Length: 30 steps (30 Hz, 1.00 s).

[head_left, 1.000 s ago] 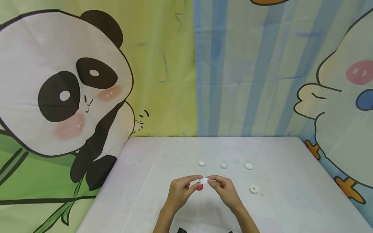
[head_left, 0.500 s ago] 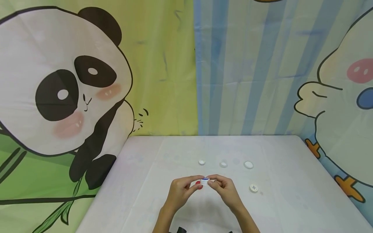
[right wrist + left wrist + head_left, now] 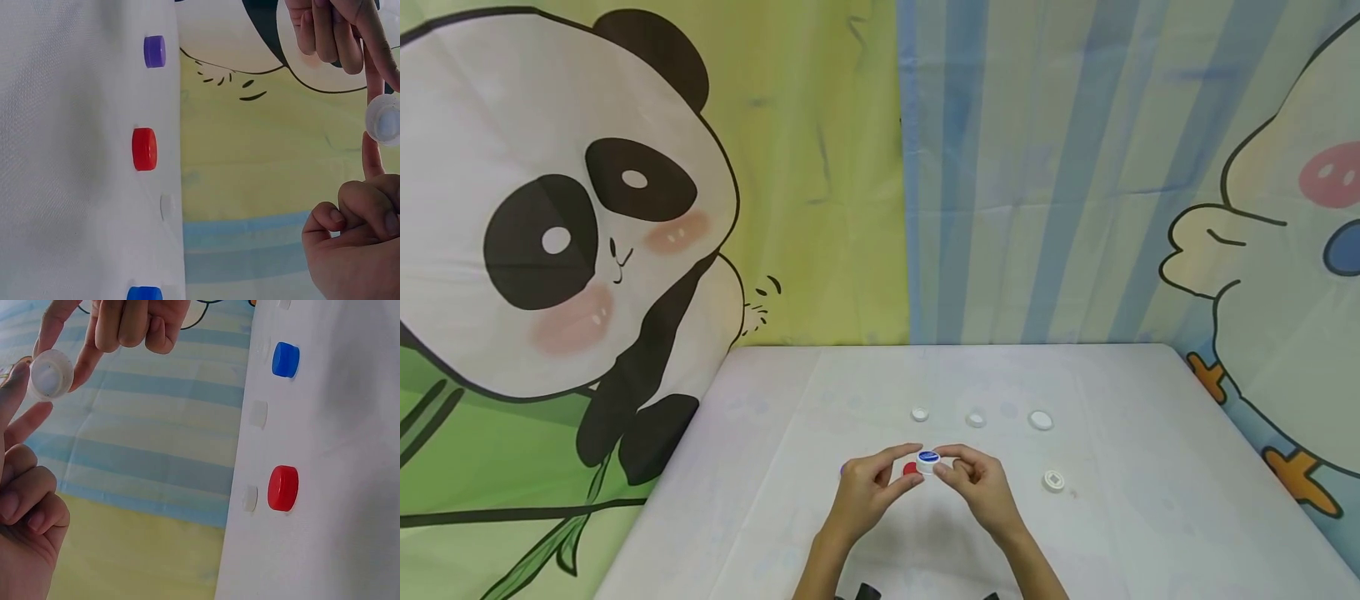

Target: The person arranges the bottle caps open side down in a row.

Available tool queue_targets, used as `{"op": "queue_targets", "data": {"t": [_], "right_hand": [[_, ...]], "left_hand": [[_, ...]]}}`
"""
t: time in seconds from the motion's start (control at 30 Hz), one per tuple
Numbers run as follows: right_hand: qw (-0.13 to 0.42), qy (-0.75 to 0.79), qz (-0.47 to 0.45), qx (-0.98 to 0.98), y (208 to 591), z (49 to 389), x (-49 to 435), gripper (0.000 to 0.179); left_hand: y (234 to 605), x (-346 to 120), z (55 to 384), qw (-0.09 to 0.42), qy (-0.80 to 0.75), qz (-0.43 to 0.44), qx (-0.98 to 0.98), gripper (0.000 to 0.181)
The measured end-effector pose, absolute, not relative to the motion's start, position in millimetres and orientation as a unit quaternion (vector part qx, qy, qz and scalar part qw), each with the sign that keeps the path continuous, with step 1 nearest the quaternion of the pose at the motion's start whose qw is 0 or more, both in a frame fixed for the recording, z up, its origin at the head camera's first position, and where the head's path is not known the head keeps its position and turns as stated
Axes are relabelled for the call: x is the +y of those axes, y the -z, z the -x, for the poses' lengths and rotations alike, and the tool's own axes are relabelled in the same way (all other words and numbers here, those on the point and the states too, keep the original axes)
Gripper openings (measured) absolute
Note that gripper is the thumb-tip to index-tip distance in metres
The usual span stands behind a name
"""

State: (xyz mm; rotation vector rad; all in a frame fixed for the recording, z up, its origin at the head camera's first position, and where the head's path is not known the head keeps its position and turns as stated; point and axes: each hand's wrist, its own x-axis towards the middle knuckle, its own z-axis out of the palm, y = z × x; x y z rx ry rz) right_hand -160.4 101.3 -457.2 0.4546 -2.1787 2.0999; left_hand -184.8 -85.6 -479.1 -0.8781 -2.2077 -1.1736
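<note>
A small white bottle cap (image 3: 928, 462), its top printed blue, is held up over the table between both hands. My left hand (image 3: 871, 490) has thumb and index finger at its left edge. From the other side, the thumb and index finger of my right hand (image 3: 983, 492) pinch it. In the left wrist view the white cap (image 3: 51, 376) shows its hollow inside, between the fingertips of both hands. A red bottle cap (image 3: 911, 469) lies on the table behind the left fingertips, partly hidden; it shows fully as a red cap (image 3: 283, 488) in the left wrist view.
White caps lie farther back: one (image 3: 919, 414), a translucent one (image 3: 976, 420) and a wider one (image 3: 1041, 420). A pale round piece (image 3: 1053, 481) sits to the right. The wrist views add a blue cap (image 3: 285, 360) and a purple cap (image 3: 155, 51) on the white table (image 3: 775, 500).
Held between the fingers, the white cap has tilted so that its blue printed top now faces the head camera. Both hands have stayed nearly in place.
</note>
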Motion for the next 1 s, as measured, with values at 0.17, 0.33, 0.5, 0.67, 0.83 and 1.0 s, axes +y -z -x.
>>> {"op": "queue_targets", "data": {"t": [0.17,0.33,0.5,0.67,0.83,1.0], "right_hand": [[0.064,-0.675,-0.161,-0.717,458.5,160.0,100.9,0.018],[0.082,-0.658,-0.179,-0.727,460.3,160.6,101.0,0.021],[0.101,-0.638,-0.196,-0.738,460.5,160.7,100.5,0.026],[0.113,-0.628,-0.217,-0.739,460.3,160.6,100.8,0.028],[0.115,-0.615,-0.222,-0.748,460.1,160.4,101.3,0.029],[0.142,-0.575,-0.233,-0.771,459.2,162.6,100.5,0.029]], "left_hand": [[480.6,-85.7,184.2,0.233,0.444,0.319,-0.804,0.03],[481.0,-86.4,184.1,0.216,0.442,0.303,-0.816,0.029],[480.2,-87.1,184.2,0.205,0.439,0.295,-0.823,0.028],[479.6,-88.9,183.8,0.201,0.446,0.297,-0.82,0.029],[480.5,-90.2,183.9,0.198,0.453,0.303,-0.815,0.028],[481.0,-91.8,186.4,0.207,0.446,0.306,-0.815,0.028]]}}
